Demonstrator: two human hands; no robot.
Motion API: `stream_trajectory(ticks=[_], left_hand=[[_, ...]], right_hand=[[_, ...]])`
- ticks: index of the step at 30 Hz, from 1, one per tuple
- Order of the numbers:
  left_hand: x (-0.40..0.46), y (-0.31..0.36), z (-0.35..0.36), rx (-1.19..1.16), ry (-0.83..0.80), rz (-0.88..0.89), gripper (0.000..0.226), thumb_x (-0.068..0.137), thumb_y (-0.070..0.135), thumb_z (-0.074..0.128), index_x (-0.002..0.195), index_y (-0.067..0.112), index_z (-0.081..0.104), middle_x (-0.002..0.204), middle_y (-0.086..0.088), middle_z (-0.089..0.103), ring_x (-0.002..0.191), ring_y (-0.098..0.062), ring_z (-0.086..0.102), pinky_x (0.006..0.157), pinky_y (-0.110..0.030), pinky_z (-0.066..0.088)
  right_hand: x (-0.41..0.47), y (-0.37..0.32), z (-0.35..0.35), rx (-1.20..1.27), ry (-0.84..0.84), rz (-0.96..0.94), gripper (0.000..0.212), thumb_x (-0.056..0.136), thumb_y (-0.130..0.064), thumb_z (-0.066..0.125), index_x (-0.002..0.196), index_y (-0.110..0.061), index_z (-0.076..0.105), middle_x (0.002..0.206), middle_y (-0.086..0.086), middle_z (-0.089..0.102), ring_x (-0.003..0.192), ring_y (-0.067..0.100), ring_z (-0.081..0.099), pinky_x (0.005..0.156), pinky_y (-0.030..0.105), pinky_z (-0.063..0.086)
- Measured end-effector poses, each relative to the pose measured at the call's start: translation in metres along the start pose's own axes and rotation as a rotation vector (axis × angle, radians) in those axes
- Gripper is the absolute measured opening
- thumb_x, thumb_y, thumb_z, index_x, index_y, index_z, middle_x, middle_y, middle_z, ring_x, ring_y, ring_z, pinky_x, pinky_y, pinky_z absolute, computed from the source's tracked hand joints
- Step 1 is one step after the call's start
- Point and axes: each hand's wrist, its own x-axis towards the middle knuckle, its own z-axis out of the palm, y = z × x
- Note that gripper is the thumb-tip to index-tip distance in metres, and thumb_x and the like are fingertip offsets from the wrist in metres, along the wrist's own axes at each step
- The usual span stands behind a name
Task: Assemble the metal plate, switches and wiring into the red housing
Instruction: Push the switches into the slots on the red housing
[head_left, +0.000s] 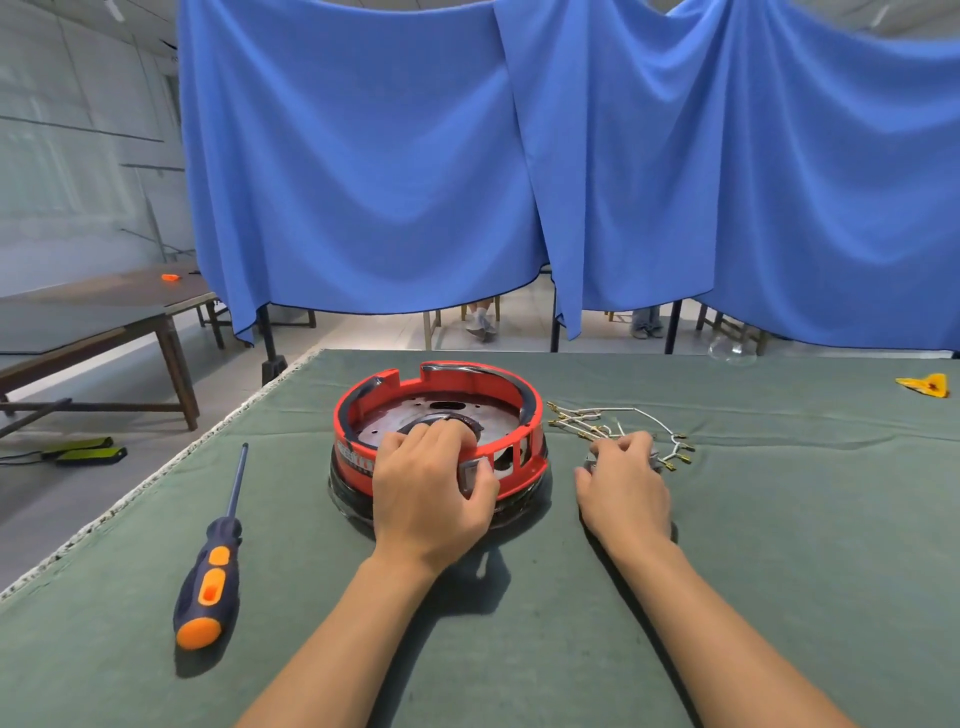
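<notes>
Left hand (434, 486): forearm reaching forward, fingers curled over the near rim of the red housing (441, 415), thumb pressing a grey switch (470, 474) against its outer wall; metal plate (415, 423) lies inside, under the fingertips.
Right hand (623, 488): palm down beside the housing, fingers curled on a small grey part, partly hidden; wiring (618, 426) just beyond its fingertips.
Surface: green cloth table (779, 545); screwdriver (213, 566) left of the left hand.
Room: blue curtains (571, 156) behind.

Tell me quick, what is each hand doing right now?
Left hand: grips the red housing at its near wall.
Right hand: fingers curled on a small grey part by the wires.
</notes>
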Motion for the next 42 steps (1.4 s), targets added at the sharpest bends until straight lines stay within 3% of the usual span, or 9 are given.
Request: stream_trajectory(ticks=[8,10,14,18,22,28,31,35,42], left_hand=[[-0.003,0.000,-0.004,0.028,-0.008,0.031,0.022,0.077,0.032,0.052,0.078,0.014,0.065,0.076,0.003,0.065,0.074,-0.021,0.060,0.072,-0.032,0.037],[-0.002,-0.001,-0.003,0.037,-0.006,0.039,0.023,0.077,0.032,0.052,0.079,0.014,0.066,0.077,0.003,0.066,0.075,-0.021,0.060,0.072,-0.032,0.038],[-0.003,-0.002,-0.004,0.035,-0.002,0.049,0.027,0.079,0.033,0.052,0.086,0.017,0.072,0.083,0.005,0.069,0.080,-0.019,0.062,0.075,-0.029,0.037],[-0.003,0.001,-0.005,0.025,-0.037,0.026,0.031,0.081,0.036,0.049,0.088,0.018,0.073,0.084,0.006,0.069,0.081,-0.019,0.062,0.076,-0.030,0.040],[-0.004,0.007,-0.004,0.031,-0.048,-0.002,0.031,0.081,0.035,0.047,0.092,0.019,0.071,0.092,0.006,0.067,0.091,-0.020,0.057,0.084,-0.034,0.039],[-0.002,0.011,0.000,0.129,-0.105,0.049,0.031,0.080,0.033,0.044,0.091,0.020,0.069,0.088,0.004,0.069,0.088,-0.025,0.059,0.084,-0.039,0.039],[-0.003,0.012,0.000,0.157,-0.150,0.024,0.033,0.080,0.035,0.042,0.091,0.019,0.068,0.088,0.003,0.068,0.084,-0.024,0.058,0.078,-0.040,0.044],[-0.002,0.013,0.000,0.165,-0.153,0.016,0.033,0.080,0.035,0.041,0.090,0.019,0.068,0.087,0.003,0.068,0.082,-0.023,0.058,0.076,-0.039,0.044],[-0.002,0.013,0.000,0.162,-0.146,0.011,0.030,0.080,0.034,0.045,0.091,0.019,0.068,0.086,0.003,0.068,0.081,-0.023,0.059,0.074,-0.039,0.046]], right_hand=[[-0.001,0.010,-0.001,0.534,0.102,0.065,0.017,0.085,-0.013,0.065,0.102,-0.016,0.065,0.113,0.012,0.054,0.095,0.029,0.058,0.086,0.034,0.045],[-0.004,0.010,-0.001,0.709,0.113,0.090,0.014,0.085,-0.011,0.065,0.098,-0.016,0.066,0.107,0.012,0.059,0.091,0.032,0.061,0.085,0.043,0.051],[-0.016,0.004,-0.003,1.095,-0.003,0.161,0.013,0.090,-0.005,0.060,0.100,-0.010,0.066,0.083,0.007,0.064,0.056,0.019,0.059,0.045,0.026,0.051],[-0.024,-0.003,-0.017,1.533,-0.267,0.335,0.013,0.095,-0.008,0.052,0.096,-0.009,0.064,0.067,0.006,0.068,0.051,0.013,0.064,0.041,0.022,0.050],[-0.017,0.002,-0.028,1.775,-0.512,0.452,0.025,0.098,-0.012,0.040,0.097,-0.002,0.063,0.082,0.015,0.074,0.048,0.013,0.064,0.042,0.020,0.051],[-0.006,0.001,-0.026,1.755,-0.544,0.520,0.034,0.096,-0.014,0.032,0.103,0.002,0.061,0.074,0.012,0.069,0.036,0.008,0.041,0.032,0.015,0.034],[-0.009,0.000,-0.023,1.705,-0.531,0.481,0.034,0.100,-0.024,0.040,0.101,0.000,0.063,0.074,0.012,0.072,0.041,0.010,0.056,0.034,0.016,0.043],[-0.010,0.000,-0.026,1.782,-0.530,0.473,0.031,0.093,-0.025,0.055,0.102,0.004,0.056,0.092,0.027,0.071,0.075,0.029,0.073,0.047,0.024,0.056],[-0.011,-0.001,-0.025,1.697,-0.502,0.499,0.047,0.093,-0.046,0.050,0.091,-0.001,0.059,0.088,0.022,0.073,0.066,0.020,0.073,0.040,0.024,0.054]])
